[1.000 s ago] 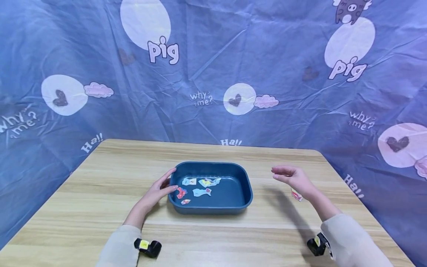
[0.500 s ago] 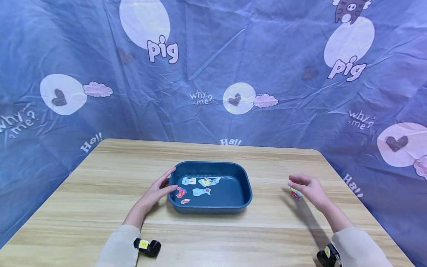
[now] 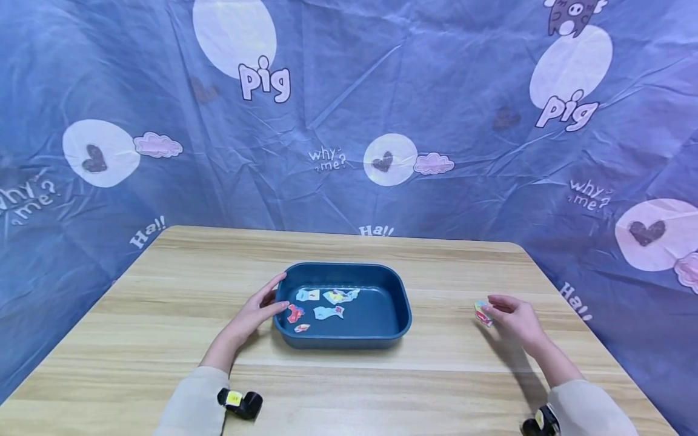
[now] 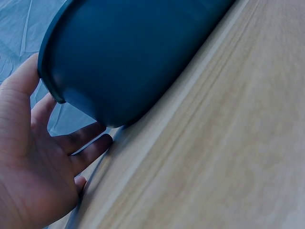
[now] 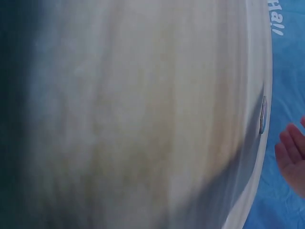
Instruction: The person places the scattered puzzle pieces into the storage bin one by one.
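My left hand (image 3: 252, 316) holds the left end of a deep blue rectangular tray (image 3: 349, 342). In the left wrist view the thumb hooks over the tray's rim, and the other fingers lie along its outer wall. Several flat, irregular printed pieces lie on the tray's floor, among them a red one (image 3: 295, 313) and a pale blue one (image 3: 329, 312). To the right of the tray, one colourful flat piece (image 3: 482, 313) rests on the table. My right hand (image 3: 518, 324) hovers just beside and above this piece; the right wrist view shows the hand (image 5: 293, 155) apart from it.
The tray stands on a light wood-grain table (image 3: 349, 399). Behind and around the table hangs a blue printed cloth (image 3: 349, 109). A small black camera (image 3: 245, 404) sits at the left wrist, and another (image 3: 540, 422) at the right.
My right hand has moved right and lower, to the right side of the piece on the table, so that piece now shows more fully. The left hand and tray stay put.
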`<action>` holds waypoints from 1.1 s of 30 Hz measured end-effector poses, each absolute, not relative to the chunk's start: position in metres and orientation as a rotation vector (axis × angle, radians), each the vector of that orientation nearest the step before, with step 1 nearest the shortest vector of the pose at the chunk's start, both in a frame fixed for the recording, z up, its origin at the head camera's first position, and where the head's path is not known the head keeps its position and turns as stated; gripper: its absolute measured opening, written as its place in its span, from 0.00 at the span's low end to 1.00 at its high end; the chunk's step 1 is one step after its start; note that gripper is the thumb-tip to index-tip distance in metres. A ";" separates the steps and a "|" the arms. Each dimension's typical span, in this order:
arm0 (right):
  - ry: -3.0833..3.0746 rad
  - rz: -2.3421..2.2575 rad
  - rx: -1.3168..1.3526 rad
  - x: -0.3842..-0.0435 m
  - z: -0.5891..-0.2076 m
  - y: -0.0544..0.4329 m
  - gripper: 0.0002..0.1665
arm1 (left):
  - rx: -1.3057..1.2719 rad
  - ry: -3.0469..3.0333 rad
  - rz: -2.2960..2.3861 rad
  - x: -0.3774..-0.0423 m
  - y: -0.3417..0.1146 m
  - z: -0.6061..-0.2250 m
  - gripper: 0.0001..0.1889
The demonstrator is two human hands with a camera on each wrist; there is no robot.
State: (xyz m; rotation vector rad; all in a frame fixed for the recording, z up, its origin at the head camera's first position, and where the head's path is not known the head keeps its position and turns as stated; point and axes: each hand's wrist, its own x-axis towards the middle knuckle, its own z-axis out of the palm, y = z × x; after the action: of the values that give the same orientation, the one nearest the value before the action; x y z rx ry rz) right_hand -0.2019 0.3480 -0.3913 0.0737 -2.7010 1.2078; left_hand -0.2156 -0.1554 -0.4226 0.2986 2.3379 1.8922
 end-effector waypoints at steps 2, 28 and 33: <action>-2.714 1.175 0.064 -0.202 -0.393 0.349 0.28 | 0.303 2.341 1.889 -0.215 -0.156 -0.423 0.31; -2.828 0.851 0.067 -0.205 -0.421 0.361 0.30 | 0.314 2.336 1.892 -0.216 -0.157 -0.422 0.31; -2.798 0.836 0.078 -0.205 -0.424 0.359 0.28 | 0.316 2.336 1.891 -0.216 -0.157 -0.423 0.31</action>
State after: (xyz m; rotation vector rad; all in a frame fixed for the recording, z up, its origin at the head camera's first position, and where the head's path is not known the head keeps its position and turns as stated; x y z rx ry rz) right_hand -0.2055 0.3591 -0.4237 0.0777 -2.7984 0.8364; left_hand -0.2161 -0.1568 -0.4231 0.3161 2.3364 1.8911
